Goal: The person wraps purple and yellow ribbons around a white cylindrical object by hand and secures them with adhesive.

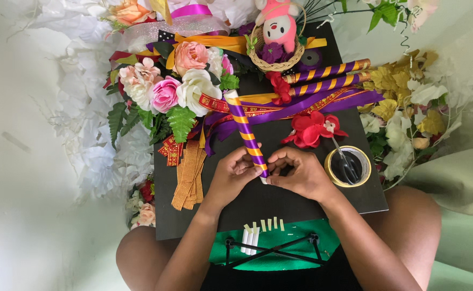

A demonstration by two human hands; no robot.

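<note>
Both hands, left hand and right hand, pinched the lower end of a purple-and-gold striped stick over the black board

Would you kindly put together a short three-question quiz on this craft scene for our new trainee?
1. True or false: both hands, left hand and right hand, grip the lower end of the striped rod.
2. Which colours spiral along that rod?
A) purple and gold
B) green and white
C) red and black
3. What lies inside the tape roll on the black board?

Key
1. True: the fingers of both hands close on its lower end.
2. A.
3. A pair of scissors, with the handles in the roll's hole.
</note>
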